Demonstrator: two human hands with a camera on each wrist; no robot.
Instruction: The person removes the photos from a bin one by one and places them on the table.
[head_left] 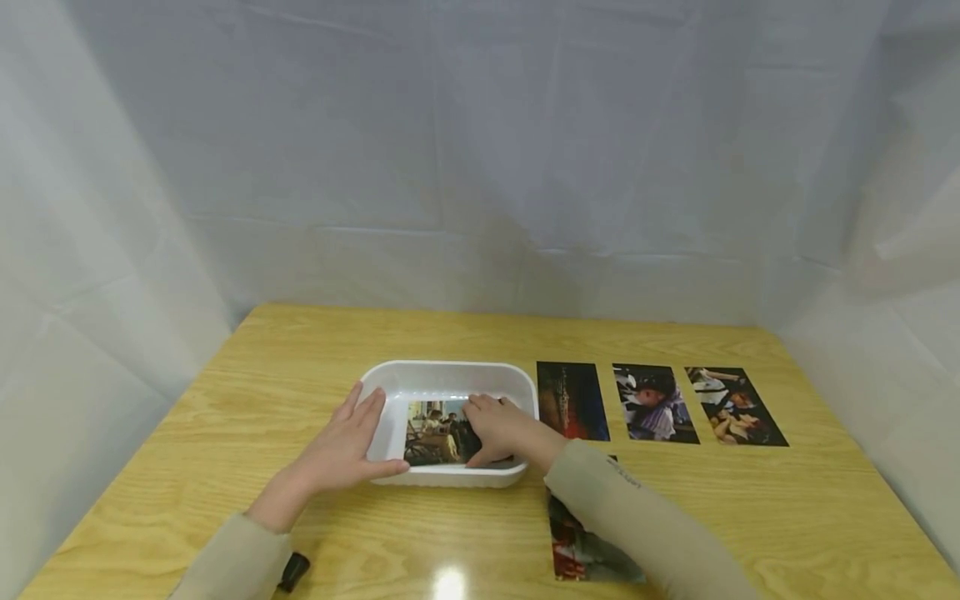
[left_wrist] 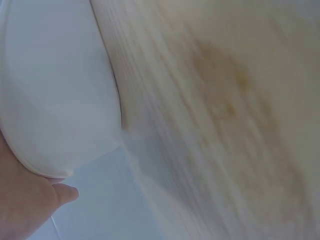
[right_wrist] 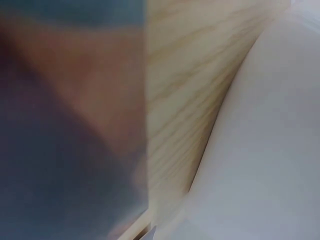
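Observation:
A white plastic basin (head_left: 450,365) stands on the table with a picture card (head_left: 433,435) lying face up inside it. My left hand (head_left: 341,446) rests on the basin's left end, fingers spread over the rim and thumb along the front edge. Reaching into the basin, my right hand (head_left: 498,429) holds the card's right part, fingertips near its far edge and thumb near its close edge. In the left wrist view the left hand (left_wrist: 30,205) touches the basin's wall (left_wrist: 55,90). The right wrist view shows the basin's outer wall (right_wrist: 265,130); the right hand is hidden there.
Right of the basin lie a dark picture card (head_left: 572,402), a second card (head_left: 655,404) and a third (head_left: 737,407) in a row. Another card (head_left: 588,550) is partly under the right sleeve (head_left: 637,517). A small black object (head_left: 295,572) sits by the left sleeve (head_left: 232,558).

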